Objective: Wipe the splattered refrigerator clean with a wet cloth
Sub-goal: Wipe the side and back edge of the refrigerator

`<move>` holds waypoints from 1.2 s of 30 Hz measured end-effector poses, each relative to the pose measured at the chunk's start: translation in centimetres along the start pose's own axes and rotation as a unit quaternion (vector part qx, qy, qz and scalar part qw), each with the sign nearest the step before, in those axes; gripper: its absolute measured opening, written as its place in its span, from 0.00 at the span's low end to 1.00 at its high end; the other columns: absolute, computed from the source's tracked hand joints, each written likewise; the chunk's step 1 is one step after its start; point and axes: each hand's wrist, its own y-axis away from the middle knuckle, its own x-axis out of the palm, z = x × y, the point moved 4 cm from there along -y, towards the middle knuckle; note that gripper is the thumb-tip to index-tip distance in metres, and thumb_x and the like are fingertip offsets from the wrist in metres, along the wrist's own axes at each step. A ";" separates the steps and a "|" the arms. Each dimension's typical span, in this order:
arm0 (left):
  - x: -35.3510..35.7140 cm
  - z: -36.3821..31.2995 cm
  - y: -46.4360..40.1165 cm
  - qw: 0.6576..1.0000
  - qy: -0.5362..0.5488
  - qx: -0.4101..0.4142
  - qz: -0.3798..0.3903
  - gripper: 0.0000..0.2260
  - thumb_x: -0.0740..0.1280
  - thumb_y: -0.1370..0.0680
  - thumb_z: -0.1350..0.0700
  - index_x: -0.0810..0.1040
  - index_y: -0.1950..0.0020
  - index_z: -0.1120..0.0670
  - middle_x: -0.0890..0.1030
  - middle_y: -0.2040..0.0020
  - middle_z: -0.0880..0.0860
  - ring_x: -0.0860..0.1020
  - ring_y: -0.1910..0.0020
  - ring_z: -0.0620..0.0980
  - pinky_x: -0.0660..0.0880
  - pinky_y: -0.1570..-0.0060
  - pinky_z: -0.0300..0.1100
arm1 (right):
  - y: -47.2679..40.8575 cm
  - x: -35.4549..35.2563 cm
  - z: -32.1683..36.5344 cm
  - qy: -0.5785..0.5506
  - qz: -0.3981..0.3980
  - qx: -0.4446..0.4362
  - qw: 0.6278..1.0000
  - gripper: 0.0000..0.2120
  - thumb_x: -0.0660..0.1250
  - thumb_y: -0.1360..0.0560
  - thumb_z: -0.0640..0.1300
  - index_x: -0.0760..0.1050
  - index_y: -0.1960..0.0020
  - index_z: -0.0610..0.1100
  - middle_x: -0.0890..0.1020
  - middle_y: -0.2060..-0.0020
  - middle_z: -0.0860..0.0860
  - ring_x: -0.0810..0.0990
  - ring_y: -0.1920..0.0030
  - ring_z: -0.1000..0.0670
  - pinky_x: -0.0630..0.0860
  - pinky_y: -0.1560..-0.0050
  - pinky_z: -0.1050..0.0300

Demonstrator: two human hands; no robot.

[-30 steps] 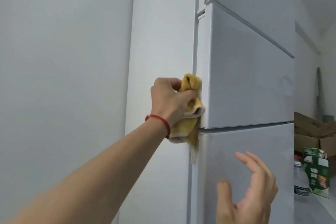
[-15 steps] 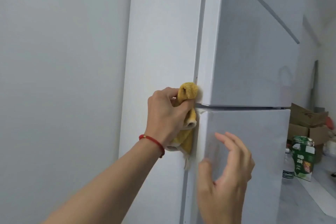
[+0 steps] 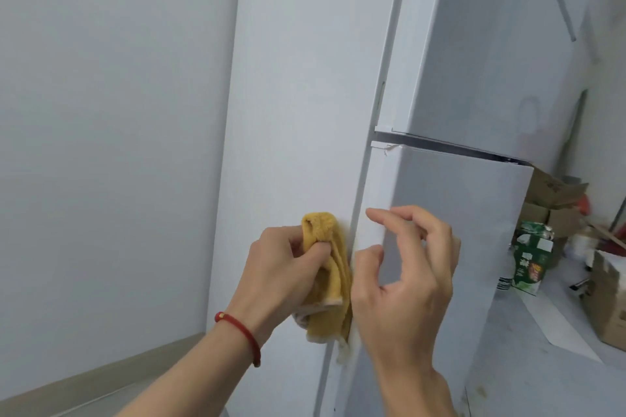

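My left hand point(image 3: 288, 267) grips the yellow cloth point(image 3: 330, 276), bunched so a thick fold presses on the refrigerator point(image 3: 298, 112) side panel, just beside the lower door's edge. The cloth hangs lengthwise, long axis near vertical, frayed end down. My right hand point(image 3: 403, 278) is loose, holding nothing, fingers near the door edge (probably to steady it). Farther off, boxes point(image 3: 555, 193) sit on the floor.

Cloth point(image 3: 330, 278): yellow terry fabric, rough nap. Refrigerator point(image 3: 467, 220): smooth white panels, semi-gloss. Boxes point(image 3: 555, 193), far right: matt brown cardboard.
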 end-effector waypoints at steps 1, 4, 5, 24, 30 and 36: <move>-0.6 0.7 0.5 0.999 0.029 -0.022 -0.005 0.11 0.68 0.23 0.54 0.80 0.59 0.61 0.81 0.63 0.60 0.76 0.65 0.51 0.74 0.62 0.46 | 0.1 -0.2 0.1 -0.010 0.004 -0.018 1.000 0.14 0.62 0.26 0.38 0.85 0.47 0.40 0.80 0.50 0.47 0.76 0.52 0.50 0.71 0.47 0.63; -1.5 2.5 2.4 0.990 0.121 -0.070 -0.027 0.12 0.69 0.21 0.54 0.81 0.55 0.63 0.82 0.63 0.59 0.78 0.63 0.49 0.75 0.59 0.44 | 0.1 -0.9 -0.4 -0.050 0.051 -0.070 0.995 0.13 0.60 0.24 0.37 0.84 0.52 0.38 0.80 0.63 0.50 0.77 0.64 0.51 0.71 0.62 0.67; -1.6 3.0 2.8 0.985 0.147 -0.080 -0.035 0.11 0.69 0.20 0.55 0.81 0.54 0.64 0.83 0.62 0.60 0.79 0.63 0.52 0.77 0.58 0.46 | 0.2 -1.0 -0.8 -0.051 0.056 -0.071 0.995 0.13 0.60 0.24 0.37 0.83 0.54 0.38 0.80 0.65 0.50 0.76 0.67 0.50 0.71 0.66 0.64; 6.7 -7.7 1.2 0.960 0.184 0.212 -0.006 0.21 0.51 0.13 0.44 0.58 0.18 0.38 0.58 0.21 0.30 0.48 0.20 0.32 0.44 0.19 0.42 | 0.0 -2.3 -5.8 -0.030 -0.009 0.025 0.999 0.13 0.60 0.28 0.34 0.82 0.56 0.44 0.82 0.68 0.46 0.78 0.71 0.42 0.75 0.67 0.47; 7.3 -0.1 3.4 0.981 0.100 0.164 -0.029 0.16 0.55 0.13 0.51 0.74 0.29 0.41 0.57 0.22 0.30 0.52 0.20 0.36 0.52 0.22 0.38 | 0.1 -2.2 -6.2 -0.056 -0.013 0.058 0.997 0.13 0.60 0.28 0.40 0.82 0.53 0.47 0.84 0.64 0.48 0.80 0.68 0.45 0.78 0.67 0.41; 5.4 -6.3 -2.2 0.971 0.092 0.214 -0.057 0.10 0.58 0.14 0.52 0.79 0.44 0.47 0.66 0.33 0.48 0.60 0.28 0.43 0.61 0.25 0.48 | 0.3 -2.0 -5.6 -0.048 0.006 0.064 0.997 0.15 0.61 0.29 0.33 0.82 0.52 0.47 0.83 0.63 0.49 0.80 0.68 0.43 0.78 0.65 0.46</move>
